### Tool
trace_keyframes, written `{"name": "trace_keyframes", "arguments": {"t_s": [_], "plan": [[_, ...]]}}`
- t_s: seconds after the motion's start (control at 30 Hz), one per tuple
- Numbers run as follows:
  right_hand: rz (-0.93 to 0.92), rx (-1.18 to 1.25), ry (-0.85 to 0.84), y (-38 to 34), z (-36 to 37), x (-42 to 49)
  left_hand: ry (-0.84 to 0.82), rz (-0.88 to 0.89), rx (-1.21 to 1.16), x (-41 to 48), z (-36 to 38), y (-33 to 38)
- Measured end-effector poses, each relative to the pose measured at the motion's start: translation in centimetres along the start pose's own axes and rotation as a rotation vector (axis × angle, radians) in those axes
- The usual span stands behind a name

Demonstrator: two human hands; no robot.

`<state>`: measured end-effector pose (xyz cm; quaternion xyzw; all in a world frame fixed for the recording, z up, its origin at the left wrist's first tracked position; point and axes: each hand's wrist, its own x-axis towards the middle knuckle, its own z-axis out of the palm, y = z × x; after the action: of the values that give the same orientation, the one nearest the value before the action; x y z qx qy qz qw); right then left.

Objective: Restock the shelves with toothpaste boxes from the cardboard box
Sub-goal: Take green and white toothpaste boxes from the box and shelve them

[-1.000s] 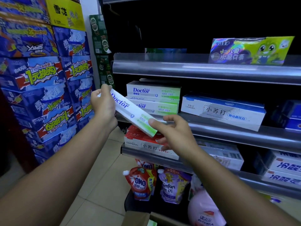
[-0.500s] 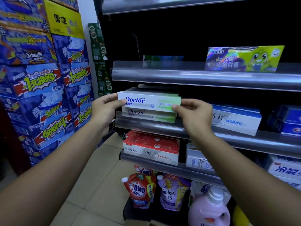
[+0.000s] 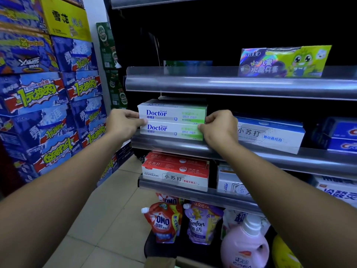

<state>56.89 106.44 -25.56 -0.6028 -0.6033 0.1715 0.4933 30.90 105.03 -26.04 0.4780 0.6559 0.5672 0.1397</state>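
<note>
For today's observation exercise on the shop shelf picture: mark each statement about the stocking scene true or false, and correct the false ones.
1. Both hands touch the ends of the Doctor boxes. True: the left hand and right hand are at the two ends of the Doctor boxes.
2. The Doctor boxes stand upright. False: they lie flat, stacked one on another.
3. Red boxes sit on the shelf below. True: the red boxes are directly underneath.
4. The green cartoon box shares the Doctor shelf. False: the green cartoon box is one shelf higher.
5. A pink bottle stands at the lower right. True: the pink bottle.
</note>
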Motion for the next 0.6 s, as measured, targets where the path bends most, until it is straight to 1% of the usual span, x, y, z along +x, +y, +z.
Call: {"name": "trace_keyframes", "arguments": {"t_s": [0.2,0.3,0.4,0.47,0.53,0.6], "plan": [[0.034,-0.069,-0.030,-0.7,0.1,0.9,0.006,0.010,0.067,0.8,1.2,0.0],[0.022,-0.093,-0.017,-0.6,-0.1,0.6,0.045,0.018,0.085,0.4,1.6,0.3],[-0.111,-0.054,0.041,0.1,-1.7,-1.4,0.196,0.057,0.038,-1.6,1.4,0.3],[-0.211,0.006,0.045,1.3,-3.2,-3.7,0.244,0.137,0.000,-4.3,1.4,-0.3],[-0.255,0.033,0.008,3.5,-4.3,-6.3,0.207,0.210,-0.007,-8.2,1.9,-1.6],[-0.261,0.057,-0.050,6.3,-5.1,-9.0,0.128,0.225,-0.020,-12.8,3.1,-3.8]]}}
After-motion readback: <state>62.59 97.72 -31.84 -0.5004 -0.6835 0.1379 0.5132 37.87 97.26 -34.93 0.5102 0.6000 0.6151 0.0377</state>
